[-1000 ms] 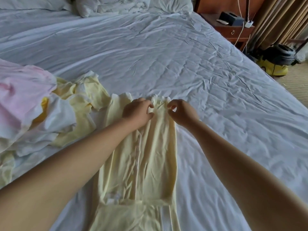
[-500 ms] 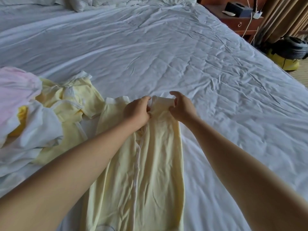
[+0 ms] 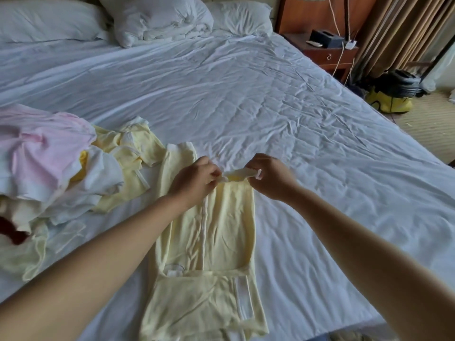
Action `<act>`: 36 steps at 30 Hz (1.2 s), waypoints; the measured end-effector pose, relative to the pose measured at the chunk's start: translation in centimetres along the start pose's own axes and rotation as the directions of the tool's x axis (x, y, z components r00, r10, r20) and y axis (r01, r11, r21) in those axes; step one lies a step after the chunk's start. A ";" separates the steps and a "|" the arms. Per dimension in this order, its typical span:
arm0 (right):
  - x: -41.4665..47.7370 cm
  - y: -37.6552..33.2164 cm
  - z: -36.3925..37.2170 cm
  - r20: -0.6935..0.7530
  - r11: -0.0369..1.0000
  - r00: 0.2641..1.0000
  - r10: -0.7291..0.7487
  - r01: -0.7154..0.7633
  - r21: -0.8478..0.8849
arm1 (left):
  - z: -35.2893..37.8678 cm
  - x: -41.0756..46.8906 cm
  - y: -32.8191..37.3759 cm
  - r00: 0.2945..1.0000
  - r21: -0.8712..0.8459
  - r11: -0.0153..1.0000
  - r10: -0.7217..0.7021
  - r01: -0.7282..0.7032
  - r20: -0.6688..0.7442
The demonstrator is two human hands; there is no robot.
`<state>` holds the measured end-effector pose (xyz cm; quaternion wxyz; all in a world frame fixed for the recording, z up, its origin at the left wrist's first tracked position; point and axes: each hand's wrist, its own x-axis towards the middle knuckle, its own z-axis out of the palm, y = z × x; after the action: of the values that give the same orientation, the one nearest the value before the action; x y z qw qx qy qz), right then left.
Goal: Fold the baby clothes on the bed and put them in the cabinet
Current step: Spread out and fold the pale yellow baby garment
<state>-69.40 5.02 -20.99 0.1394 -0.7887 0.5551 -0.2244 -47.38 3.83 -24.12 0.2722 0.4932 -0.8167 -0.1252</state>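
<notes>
A pale yellow baby garment (image 3: pixel 214 232) lies lengthwise on the white bed sheet (image 3: pixel 246 99) in front of me, its near part folded over. My left hand (image 3: pixel 194 180) and my right hand (image 3: pixel 269 177) each pinch a corner of its far white-trimmed cuff (image 3: pixel 237 174) and hold that end lifted a little off the sheet. The second leg of the garment (image 3: pixel 178 153) lies flat just left of my left hand. No cabinet is in view.
A heap of unfolded baby clothes (image 3: pixel 49 168), pink, white and yellow, covers the bed's left side. Pillows (image 3: pixel 157 18) lie at the head. A wooden nightstand (image 3: pixel 325 50), curtains and a yellow vacuum cleaner (image 3: pixel 391 92) stand beyond the bed's right edge.
Both hands have raised the far cuff off the sheet and drawn it taut between them. The view has tilted up, showing the pillows and the garment's folded near part.
</notes>
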 end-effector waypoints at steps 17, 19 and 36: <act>-5.0 -1.7 3.8 0.095 0.985 0.993 0.074 -0.058 -0.161 | 2.2 -4.9 1.7 0.957 0.274 0.956 0.021 -0.103 0.289; -4.3 -1.4 5.0 0.188 0.973 0.972 0.144 -0.104 -0.206 | 3.3 -4.7 1.4 0.924 0.389 0.916 -0.062 -0.096 0.376; -1.5 -0.2 5.6 0.253 0.959 0.940 0.230 -0.174 -0.224 | 1.4 -3.5 -1.3 0.960 -0.046 0.994 -0.087 0.103 0.265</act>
<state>-66.84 6.30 -25.99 0.1587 -0.7607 0.6281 -0.0400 -45.97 6.14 -26.99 0.1698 0.5026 -0.8169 -0.2265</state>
